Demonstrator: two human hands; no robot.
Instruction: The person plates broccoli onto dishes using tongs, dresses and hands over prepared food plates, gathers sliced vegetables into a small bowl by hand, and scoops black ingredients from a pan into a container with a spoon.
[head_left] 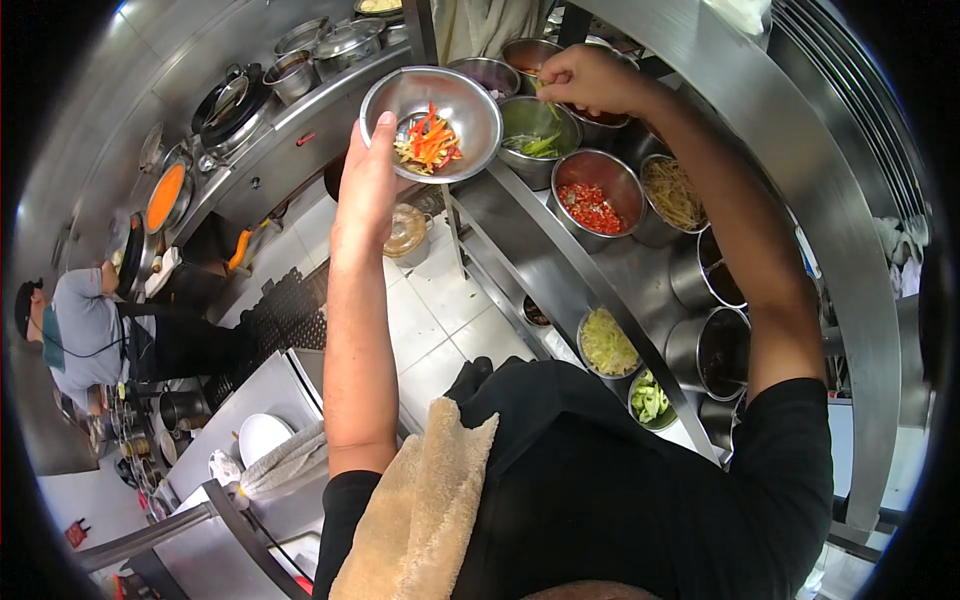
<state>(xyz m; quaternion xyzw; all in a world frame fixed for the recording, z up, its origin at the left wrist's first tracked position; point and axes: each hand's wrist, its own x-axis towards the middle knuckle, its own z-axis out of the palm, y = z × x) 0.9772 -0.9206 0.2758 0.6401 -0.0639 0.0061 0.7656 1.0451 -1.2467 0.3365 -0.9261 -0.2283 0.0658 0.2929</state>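
My left hand [366,180] grips a steel mixing bowl [480,105] by its near rim, thumb over the edge. Orange, red and pale vegetable strips [428,142] lie in its bottom. At the back, my right hand [590,82] is closed in a pinch, with green vegetable strips [543,88] at its fingertips. Just below them stands a steel pot of green strips [536,145]. Nearer to me is a bowl of chopped red chillies [590,208]. A container of thin yellowish-brown strips [673,192] stands to its right.
Several deep steel pots [708,350] line the right side of the steel counter [625,285]. Shredded pale green vegetable [608,342] sits in a bowl on a lower shelf. A lidded bucket [407,235] stands on the tiled floor. At far left another person [90,325] works by a stove.
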